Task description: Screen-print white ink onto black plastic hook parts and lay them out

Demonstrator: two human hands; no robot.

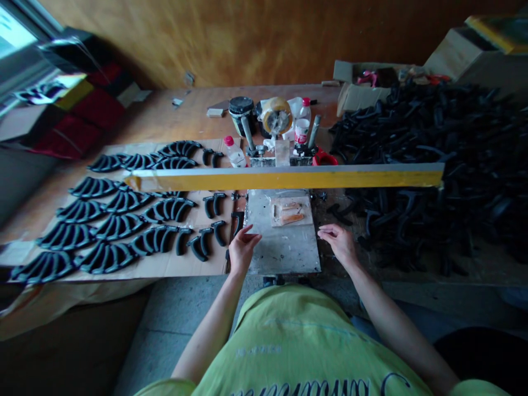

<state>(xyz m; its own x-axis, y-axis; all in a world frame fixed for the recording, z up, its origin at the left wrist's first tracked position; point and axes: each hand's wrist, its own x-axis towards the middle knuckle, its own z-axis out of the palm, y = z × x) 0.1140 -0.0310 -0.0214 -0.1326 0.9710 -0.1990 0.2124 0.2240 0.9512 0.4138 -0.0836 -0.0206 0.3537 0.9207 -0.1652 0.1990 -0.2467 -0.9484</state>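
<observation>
Gray metal plate [284, 250] carries a pale block [291, 211] with orange shapes [292, 219] near its far right corner, while the left hand [244, 247], fingers parted and gripping nothing, hovers at its left edge near a black curved piece [237, 221]. Just beyond the plate's right edge, the right hand [340, 243] is empty, loosely open; a black heap [412, 217] covers the counter's [181, 116] right side, cardboard [165, 267] its left.

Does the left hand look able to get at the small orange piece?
Probably yes: the left hand looks empty, and the yellow bar seems to pass beyond the orange piece, leaving the grey plate's near side free.
</observation>
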